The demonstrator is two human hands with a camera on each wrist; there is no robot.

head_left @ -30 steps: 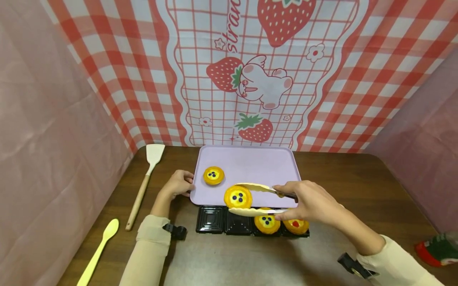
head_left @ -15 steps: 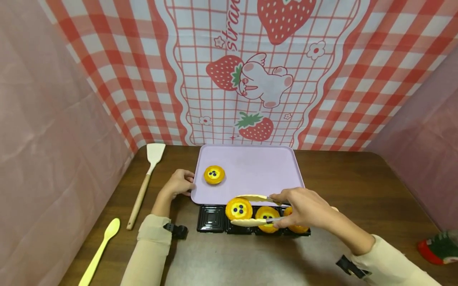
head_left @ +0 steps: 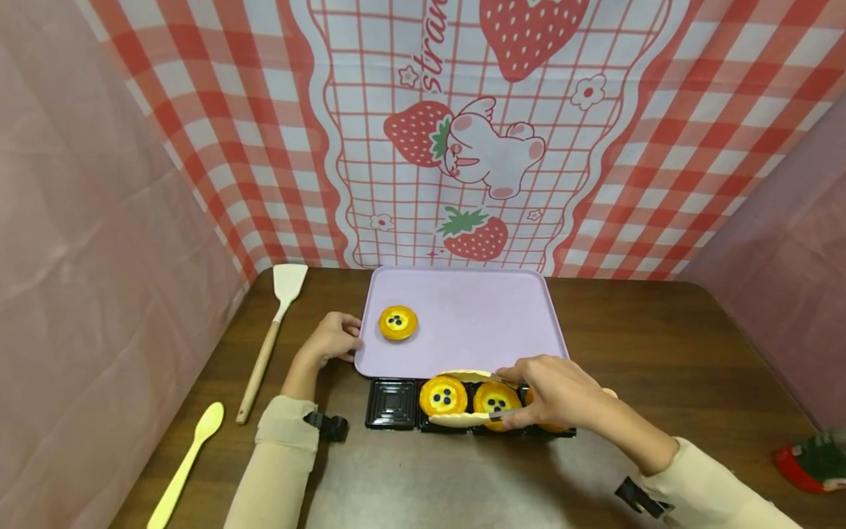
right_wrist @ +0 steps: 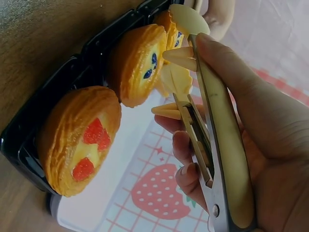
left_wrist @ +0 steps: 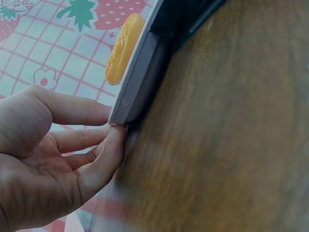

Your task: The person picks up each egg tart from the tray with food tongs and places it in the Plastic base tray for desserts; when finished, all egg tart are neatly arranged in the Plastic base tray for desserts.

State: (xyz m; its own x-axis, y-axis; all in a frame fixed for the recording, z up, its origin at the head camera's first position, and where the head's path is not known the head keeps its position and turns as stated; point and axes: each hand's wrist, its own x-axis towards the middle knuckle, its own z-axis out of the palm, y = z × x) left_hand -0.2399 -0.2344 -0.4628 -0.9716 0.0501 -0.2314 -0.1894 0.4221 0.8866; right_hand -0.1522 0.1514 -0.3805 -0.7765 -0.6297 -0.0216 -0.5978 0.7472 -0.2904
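My right hand holds cream-tipped tongs with scalloped ends. Between those ends sits a blueberry tart, in or just over the second compartment from the left of a black tray. Another blueberry tart fills the third compartment. A strawberry tart lies in the rightmost one, mostly hidden by my hand in the head view. On the lilac tray behind rests a single blueberry tart. My left hand pinches that tray's left edge between thumb and fingers.
A white spatula with a wooden handle and a yellow spoon lie on the table at left. At the right edge stands a red and green object. A checked strawberry cloth hangs behind.
My right hand has lowered the tongs and tart toward me, from over the lilac tray's front edge to the black tray's second compartment. My left hand keeps its place.
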